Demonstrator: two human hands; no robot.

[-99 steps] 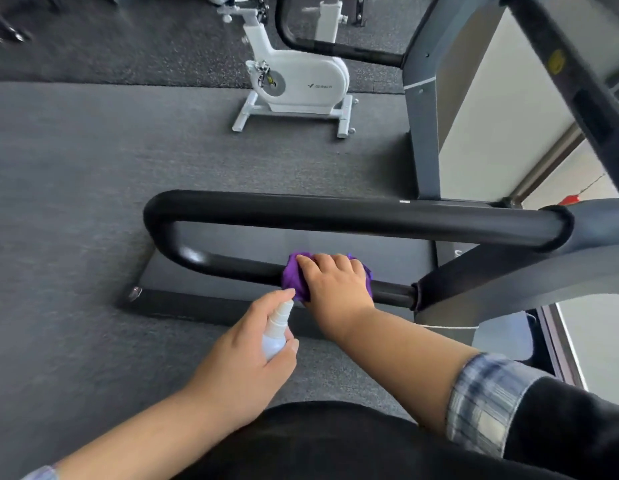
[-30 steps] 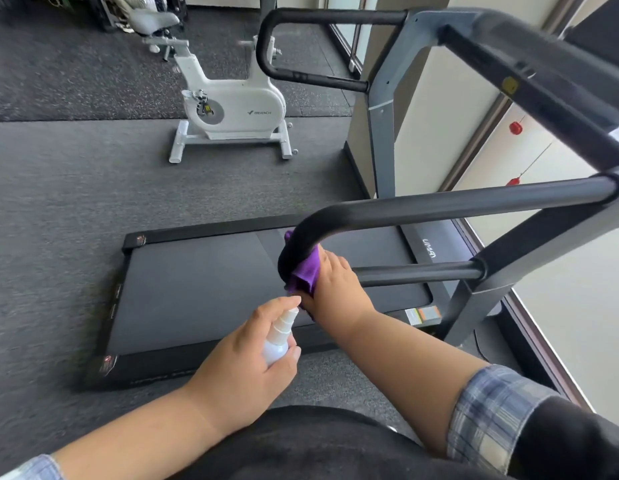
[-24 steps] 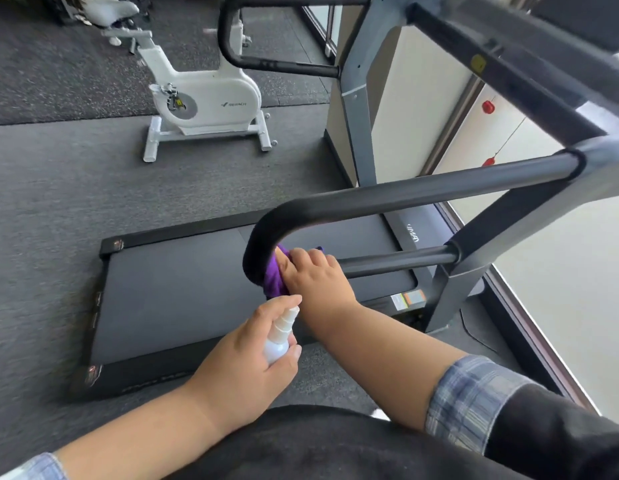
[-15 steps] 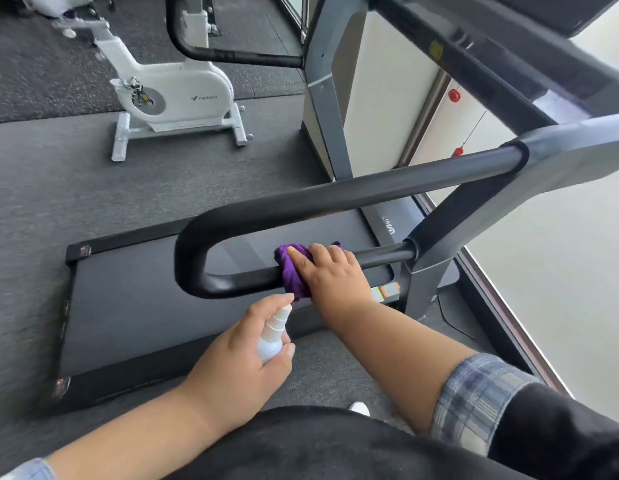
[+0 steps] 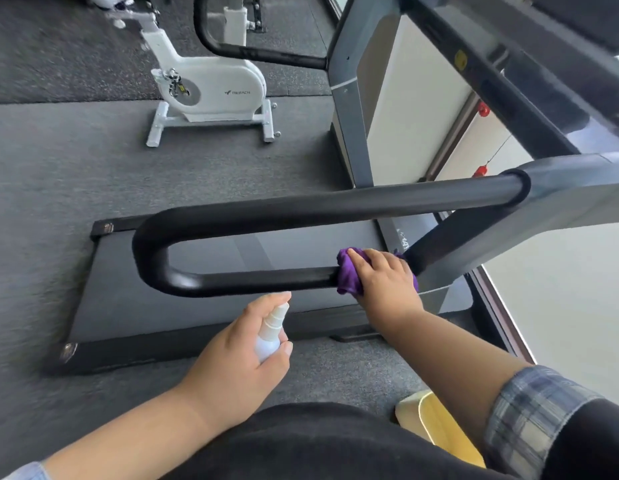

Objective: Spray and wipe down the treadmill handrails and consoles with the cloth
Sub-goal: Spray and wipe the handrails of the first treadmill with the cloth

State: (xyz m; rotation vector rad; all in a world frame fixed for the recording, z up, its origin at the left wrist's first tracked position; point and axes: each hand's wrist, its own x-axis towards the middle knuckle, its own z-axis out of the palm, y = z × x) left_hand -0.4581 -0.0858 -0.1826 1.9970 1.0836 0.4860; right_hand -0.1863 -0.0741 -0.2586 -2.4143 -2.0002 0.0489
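Observation:
A black U-shaped treadmill handrail (image 5: 301,209) loops across the middle of the view. My right hand (image 5: 384,275) presses a purple cloth (image 5: 348,275) around the lower bar, close to where it joins the grey upright (image 5: 474,247). My left hand (image 5: 239,355) holds a small white spray bottle (image 5: 270,336) below the bar, nozzle up and pointing toward the rail. The treadmill console is at the top right, mostly out of frame.
The treadmill deck (image 5: 183,299) lies on dark gym flooring below the rail. A white exercise bike (image 5: 211,95) stands behind it. A second treadmill's handrail (image 5: 252,53) and grey post (image 5: 349,109) rise at the back. A window wall runs along the right.
My right hand has slid the cloth along the lower bar from the curved left end to the right end by the upright. The left hand keeps holding the bottle.

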